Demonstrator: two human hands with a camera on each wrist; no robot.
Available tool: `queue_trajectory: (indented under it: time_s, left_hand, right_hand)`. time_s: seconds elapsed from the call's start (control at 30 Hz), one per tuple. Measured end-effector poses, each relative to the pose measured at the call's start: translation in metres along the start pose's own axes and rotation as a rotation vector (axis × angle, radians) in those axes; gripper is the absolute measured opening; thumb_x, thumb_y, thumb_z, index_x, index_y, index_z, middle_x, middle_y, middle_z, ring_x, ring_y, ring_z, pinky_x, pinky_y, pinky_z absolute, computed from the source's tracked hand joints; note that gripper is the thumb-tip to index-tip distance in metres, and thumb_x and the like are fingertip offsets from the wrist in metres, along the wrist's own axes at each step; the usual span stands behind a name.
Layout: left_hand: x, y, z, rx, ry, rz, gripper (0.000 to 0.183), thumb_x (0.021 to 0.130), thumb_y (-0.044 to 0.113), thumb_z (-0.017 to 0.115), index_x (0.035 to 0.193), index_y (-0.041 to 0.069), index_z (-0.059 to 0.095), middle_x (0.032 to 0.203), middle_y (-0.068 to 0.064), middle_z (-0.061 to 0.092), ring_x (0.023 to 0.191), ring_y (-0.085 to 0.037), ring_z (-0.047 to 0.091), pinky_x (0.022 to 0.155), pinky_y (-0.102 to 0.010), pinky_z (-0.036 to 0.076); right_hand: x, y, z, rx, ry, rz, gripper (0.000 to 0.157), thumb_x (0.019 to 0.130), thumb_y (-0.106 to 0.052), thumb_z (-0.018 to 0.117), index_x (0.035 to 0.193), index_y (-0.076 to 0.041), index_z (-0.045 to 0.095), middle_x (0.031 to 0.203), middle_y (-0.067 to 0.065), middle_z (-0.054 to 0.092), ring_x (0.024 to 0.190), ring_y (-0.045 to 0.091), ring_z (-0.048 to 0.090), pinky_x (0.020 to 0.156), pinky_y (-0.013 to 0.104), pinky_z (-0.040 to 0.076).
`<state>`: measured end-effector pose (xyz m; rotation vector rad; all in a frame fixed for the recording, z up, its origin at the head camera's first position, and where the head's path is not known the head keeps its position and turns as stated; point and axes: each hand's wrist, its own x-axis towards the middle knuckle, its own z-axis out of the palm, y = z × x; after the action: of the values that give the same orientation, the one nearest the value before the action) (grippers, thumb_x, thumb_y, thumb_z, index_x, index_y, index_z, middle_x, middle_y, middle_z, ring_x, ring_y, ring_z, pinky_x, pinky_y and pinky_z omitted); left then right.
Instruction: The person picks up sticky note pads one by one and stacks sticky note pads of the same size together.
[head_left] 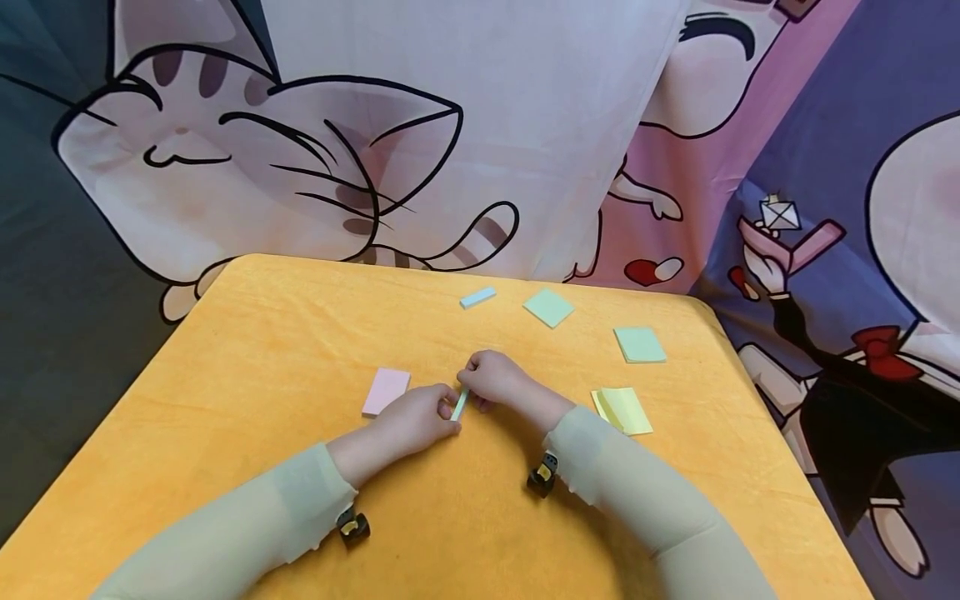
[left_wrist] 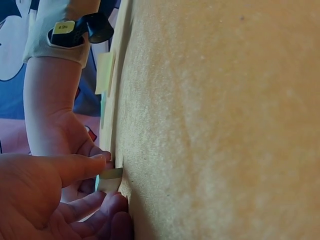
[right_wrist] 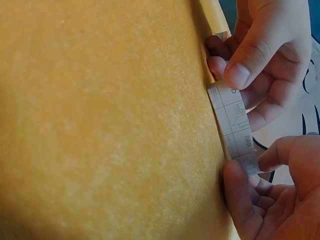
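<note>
In the head view, we see both hands grasping a narrow pale green strip point(head_left: 459, 406) just above or on the table point(head_left: 420, 517)—the left hand point(head_left: 415, 419) at its nearer end, the right hand point(head_left: 498, 379) at its farther one, presumably so that neither end can swing loose. A pink pad point(head_left: 386, 392) lies just beyond the left hand, while a yellow pad point(head_left: 627, 410), its top sheet raised, sits to the right of the right hand. Farther out, beyond the hands, we find a blue strip point(head_left: 477, 297) and two green pads point(head_left: 548, 307) point(head_left: 640, 345); we take that spread to leave the hands room to work. In the left wrist view, the left thumb is above the strip and the fingers are below it, a light pinch that would suit so slim a piece; the right hand's fingertips are partly hidden behind it. In the right wrist view, the strip's printed side faces us between the hands—small drawings and lettering in a grid—with the right thumb and forefinger on the near end, leaving the middle uncovered.
</note>
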<state>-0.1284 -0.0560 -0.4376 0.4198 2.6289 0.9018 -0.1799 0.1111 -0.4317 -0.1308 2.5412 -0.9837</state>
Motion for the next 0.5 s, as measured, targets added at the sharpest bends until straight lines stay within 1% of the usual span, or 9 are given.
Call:
queue_trajectory:
  time_s: [0.13,0.23,0.5]
  left_hand:
    - [-0.0021,0.0002,0.0008,0.028,0.002,0.016,0.032,0.086,0.029,0.076,0.111,0.014,0.065,0.086,0.006,0.058,0.075,-0.013,0.053,0.071,-0.032,0.043]
    - [-0.003,0.0012,0.0005,0.05,0.005,0.027,0.035,0.086,0.031,0.077,0.112,0.013,0.064,0.084,0.005,0.056,0.072,-0.013,0.051,0.068,-0.031,0.042]
    - [-0.0042,-0.0002,0.0007,0.089,0.01,0.056,0.039,0.085,0.031,0.079,0.114,0.012,0.06,0.082,0.005,0.054,0.069,-0.012,0.049,0.064,-0.03,0.038]
  right_hand:
    - [-0.0002,0.0013,0.0003,0.015,-0.003,-0.014,0.022,0.096,-0.02,0.057,0.079,-0.006,0.062,0.064,0.007,0.065,0.051,0.017,0.063,0.052,0.03,0.053]
    - [-0.0001,0.0026,-0.0004,0.055,-0.012,-0.015,0.021,0.096,-0.019,0.058,0.081,-0.005,0.062,0.065,0.008,0.066,0.052,0.017,0.063,0.053,0.031,0.054]
    - [0.0005,0.0059,-0.0005,0.117,-0.026,-0.016,0.02,0.097,-0.017,0.056,0.084,-0.004,0.064,0.065,0.008,0.064,0.053,0.016,0.061,0.053,0.03,0.054]
